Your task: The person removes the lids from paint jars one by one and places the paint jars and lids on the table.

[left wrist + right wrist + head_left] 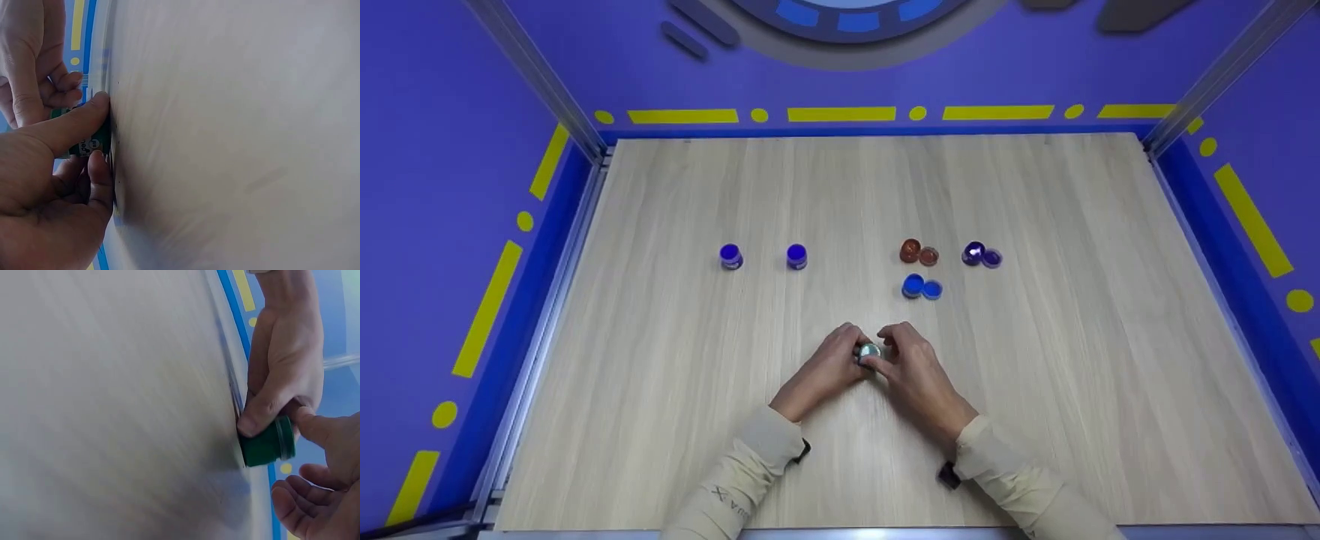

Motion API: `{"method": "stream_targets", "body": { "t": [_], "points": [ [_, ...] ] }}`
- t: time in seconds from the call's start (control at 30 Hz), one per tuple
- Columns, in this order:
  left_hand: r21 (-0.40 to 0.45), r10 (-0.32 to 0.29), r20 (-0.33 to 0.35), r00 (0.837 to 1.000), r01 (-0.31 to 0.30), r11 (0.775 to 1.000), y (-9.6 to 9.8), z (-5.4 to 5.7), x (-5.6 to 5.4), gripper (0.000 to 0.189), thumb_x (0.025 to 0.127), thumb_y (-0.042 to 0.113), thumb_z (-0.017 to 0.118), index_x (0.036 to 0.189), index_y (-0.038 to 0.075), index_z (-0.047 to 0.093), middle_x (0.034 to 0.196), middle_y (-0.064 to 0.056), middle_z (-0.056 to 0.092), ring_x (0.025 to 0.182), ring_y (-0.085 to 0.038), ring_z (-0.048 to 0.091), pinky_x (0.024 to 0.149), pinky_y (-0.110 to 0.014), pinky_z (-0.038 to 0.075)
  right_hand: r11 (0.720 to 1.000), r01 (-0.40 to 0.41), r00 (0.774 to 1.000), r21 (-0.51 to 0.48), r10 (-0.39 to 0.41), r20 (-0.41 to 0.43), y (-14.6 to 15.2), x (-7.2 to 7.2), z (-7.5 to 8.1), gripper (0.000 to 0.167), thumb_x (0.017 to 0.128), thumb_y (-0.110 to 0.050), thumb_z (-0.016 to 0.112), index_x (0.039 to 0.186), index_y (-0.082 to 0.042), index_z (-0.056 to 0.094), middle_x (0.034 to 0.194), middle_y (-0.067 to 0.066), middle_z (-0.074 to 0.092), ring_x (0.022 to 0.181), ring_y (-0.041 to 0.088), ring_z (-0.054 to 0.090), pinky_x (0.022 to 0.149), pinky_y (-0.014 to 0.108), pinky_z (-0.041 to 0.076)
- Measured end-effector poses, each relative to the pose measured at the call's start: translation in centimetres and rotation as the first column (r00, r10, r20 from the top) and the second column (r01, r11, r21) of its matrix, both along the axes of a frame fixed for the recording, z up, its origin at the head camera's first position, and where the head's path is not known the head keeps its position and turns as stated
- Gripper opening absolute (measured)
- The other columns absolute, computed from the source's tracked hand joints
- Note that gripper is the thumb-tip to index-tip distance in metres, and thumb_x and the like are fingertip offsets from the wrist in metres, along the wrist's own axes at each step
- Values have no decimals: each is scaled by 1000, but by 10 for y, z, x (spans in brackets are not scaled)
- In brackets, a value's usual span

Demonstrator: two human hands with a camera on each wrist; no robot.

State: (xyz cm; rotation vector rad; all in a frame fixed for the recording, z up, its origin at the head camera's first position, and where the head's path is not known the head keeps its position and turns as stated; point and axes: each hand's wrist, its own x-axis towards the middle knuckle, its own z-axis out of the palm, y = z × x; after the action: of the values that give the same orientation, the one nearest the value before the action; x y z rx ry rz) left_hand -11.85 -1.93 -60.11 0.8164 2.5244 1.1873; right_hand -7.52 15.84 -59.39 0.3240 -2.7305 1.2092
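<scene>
My left hand (831, 366) grips a small green paint jar (261, 449) upright on the table, with its thumb and fingers around the sides. The jar's label partly shows in the left wrist view, and its round top (870, 350) faces up in the head view. Beside it is my right hand (921, 377), its thumb touching the top rim. The other right fingers are loosely bent and stand apart from the jar. Just beyond the hands, an open blue paint jar (913, 284) has its lid (932, 289) lying next to it.
Farther back are an orange-brown jar (910, 250) with a lid (929, 256) beside it and a dark purple jar (973, 253) with its lid (992, 259). Two violet jars, one left (730, 256) and one nearer the middle (796, 256), stand apart. Blue walls enclose the wooden table (660, 375).
</scene>
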Motion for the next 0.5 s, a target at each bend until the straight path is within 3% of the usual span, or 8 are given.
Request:
{"method": "stream_targets", "body": {
  "t": [0.27,0.5],
  "points": [
    [1,-2,-15,1000,2,1000,-1,-2,0,22,88,4,79,103,1,62,99,-7,58,89,-19,50,84,-34,46,1000,-26,999,12,25,23,-4,1,3,30,86,-19,86,106,-4,67,100,6,63,88,17,61,75,35,53],
    [19,-9,-45,999,10,1000,-1,-3,1,25,86,2,79,103,-1,61,99,-9,58,90,-21,51,84,-35,46,992,-59,998,115,59,6,-5,-2,8,28,86,-19,86,101,-1,71,94,6,65,85,18,63,74,38,55]
  ]
}}
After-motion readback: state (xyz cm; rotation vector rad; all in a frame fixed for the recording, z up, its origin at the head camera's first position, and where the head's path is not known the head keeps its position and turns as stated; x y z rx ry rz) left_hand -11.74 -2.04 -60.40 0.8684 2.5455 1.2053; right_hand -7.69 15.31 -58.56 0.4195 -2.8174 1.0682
